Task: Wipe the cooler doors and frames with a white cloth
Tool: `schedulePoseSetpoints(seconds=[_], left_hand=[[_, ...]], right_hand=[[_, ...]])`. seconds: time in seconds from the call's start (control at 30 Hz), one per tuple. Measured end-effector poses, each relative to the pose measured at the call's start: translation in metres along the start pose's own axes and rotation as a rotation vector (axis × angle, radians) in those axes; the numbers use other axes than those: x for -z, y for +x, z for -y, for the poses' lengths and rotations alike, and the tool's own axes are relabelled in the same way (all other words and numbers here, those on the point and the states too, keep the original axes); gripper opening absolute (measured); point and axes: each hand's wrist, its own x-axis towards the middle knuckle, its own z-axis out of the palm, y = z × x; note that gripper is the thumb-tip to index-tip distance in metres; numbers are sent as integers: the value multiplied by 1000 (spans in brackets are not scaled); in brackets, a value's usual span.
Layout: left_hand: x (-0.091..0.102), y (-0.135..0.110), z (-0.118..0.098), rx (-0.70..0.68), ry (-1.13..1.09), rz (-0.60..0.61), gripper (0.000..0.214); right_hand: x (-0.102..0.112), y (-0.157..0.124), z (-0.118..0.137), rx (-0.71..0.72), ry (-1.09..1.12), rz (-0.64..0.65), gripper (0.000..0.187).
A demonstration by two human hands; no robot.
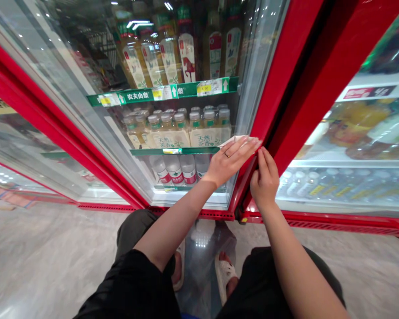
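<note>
My left hand [229,157], with a ring on one finger, lies with its fingers stretched over a folded white cloth [232,140]. The cloth is pressed to the lower right of the glass fridge door [193,104], where the pane meets the red door frame [269,97]. Just to the right, my right hand [265,177] has its fingers bent together at the frame's outer edge, by the dark gap between two fridges. Its fingertips touch the frame; their far side is hidden.
Behind the glass stand rows of tea bottles [176,128] and water bottles [176,170] on shelves with green price strips [166,92]. Another fridge [346,177] with drinks adjoins at right. My knees and sandals [224,277] are close to the fridge base on the tiled floor [53,257].
</note>
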Motion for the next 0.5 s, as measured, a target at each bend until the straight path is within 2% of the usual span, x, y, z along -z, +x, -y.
schedulePoseSetpoints(seconds=[0.07, 0.17, 0.3, 0.4, 0.5], left_hand=[[-2, -12, 4, -17, -9, 11, 60], [0, -19, 8, 30, 19, -56, 60], [11, 3, 3, 89, 72, -67, 60], [10, 14, -2, -2, 120, -100, 56], [0, -1, -1, -105, 163, -214, 51]], right_hand=[[2, 0, 0, -14, -9, 1, 71], [5, 2, 4, -16, -1, -3, 69], [5, 2, 9, 1, 13, -37, 68], [3, 1, 9, -6, 3, -56, 67], [3, 1, 9, -25, 11, -60, 66]])
